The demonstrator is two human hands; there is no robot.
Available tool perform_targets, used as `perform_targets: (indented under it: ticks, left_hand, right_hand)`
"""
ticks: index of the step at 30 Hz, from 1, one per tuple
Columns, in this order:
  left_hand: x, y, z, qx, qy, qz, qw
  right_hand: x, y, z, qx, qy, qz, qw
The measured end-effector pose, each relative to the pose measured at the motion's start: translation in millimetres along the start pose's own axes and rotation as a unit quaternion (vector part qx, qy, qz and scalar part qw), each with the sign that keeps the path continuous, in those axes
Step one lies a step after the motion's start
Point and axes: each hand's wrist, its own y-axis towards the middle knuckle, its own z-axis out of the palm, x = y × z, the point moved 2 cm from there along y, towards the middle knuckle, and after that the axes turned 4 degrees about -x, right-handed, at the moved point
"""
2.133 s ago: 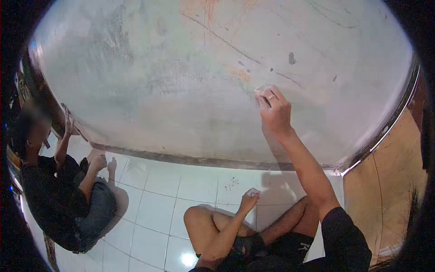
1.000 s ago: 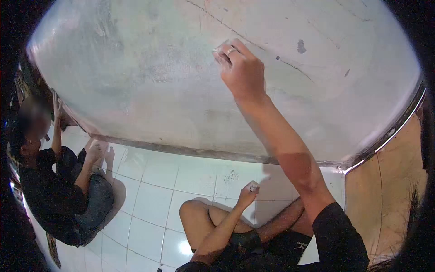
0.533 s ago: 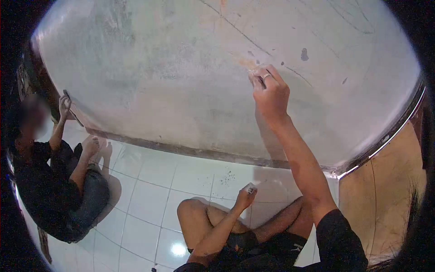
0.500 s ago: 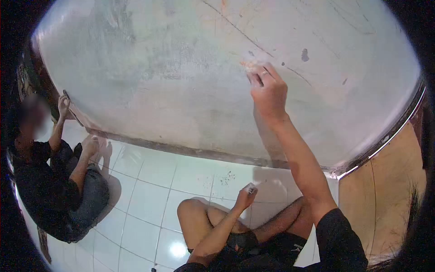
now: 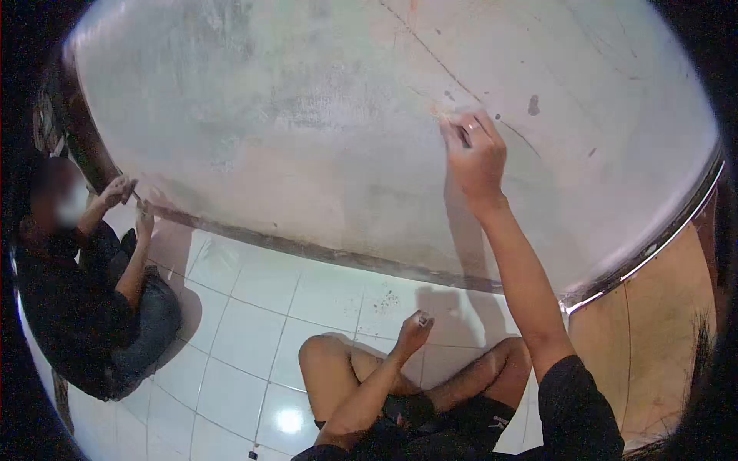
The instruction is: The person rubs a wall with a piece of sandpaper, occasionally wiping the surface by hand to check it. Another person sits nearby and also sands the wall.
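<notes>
My right hand [image 5: 478, 154] is raised to the worn, pale painted wall [image 5: 323, 177]. Its fingers are bent and pressed together at the surface, beside an orange-brown scuff; anything inside them is hidden. A long dark crack line and several grey bare patches [image 5: 533, 104] lie around the fingertips. Low above my crossed legs, my left hand [image 5: 413, 332] is closed around a small whitish object [image 5: 423, 320], whose kind I cannot make out.
At the left, another person [image 5: 84, 300] in dark clothes sits by the wall, hands at its lower edge. Crumbs [image 5: 388, 302] are scattered on the white tiled floor [image 5: 242, 330]. A brown panel [image 5: 653, 330] stands at the right, past the wall's dark-edged corner.
The view has shifted slightly. My right hand stays at the wall near the scuff, and my left hand keeps its grip. The other person's raised hand has come down towards their other hand.
</notes>
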Motion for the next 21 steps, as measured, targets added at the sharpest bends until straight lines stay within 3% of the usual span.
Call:
perform_targets:
  ticks: [3,5,8,14,18,19,21]
  left_hand:
    - [10.2,1.7,7.8,-0.001,-0.002,0.034,0.999]
    - [12.4,0.7,12.6,-0.012,0.009,0.055,0.998]
    - [17.3,-2.4,11.5,0.013,-0.020,-0.015,1.000]
    - [-19.5,2.5,-11.1,-0.020,-0.036,0.007,0.999]
    - [12.8,6.3,-1.4,-0.001,0.030,-0.027,0.999]
    - [-0.7,11.1,1.2,0.002,-0.003,-0.007,1.000]
    - [-17.3,9.3,-7.4,-0.001,-0.061,0.019,0.998]
  right_hand:
    - [27.1,25.5,16.8,-0.029,-0.022,-0.065,0.997]
    - [17.6,18.5,11.3,-0.014,-0.016,-0.057,0.998]
    - [-0.9,-3.4,-3.7,0.010,-0.026,-0.014,1.000]
    - [21.4,22.2,10.8,-0.019,-0.009,-0.070,0.997]
    - [-3.4,-5.9,-5.3,-0.034,0.007,-0.010,0.999]
    - [10.6,7.5,4.4,-0.058,-0.050,-0.082,0.994]
    - [26.6,22.9,12.3,-0.066,-0.013,-0.078,0.995]
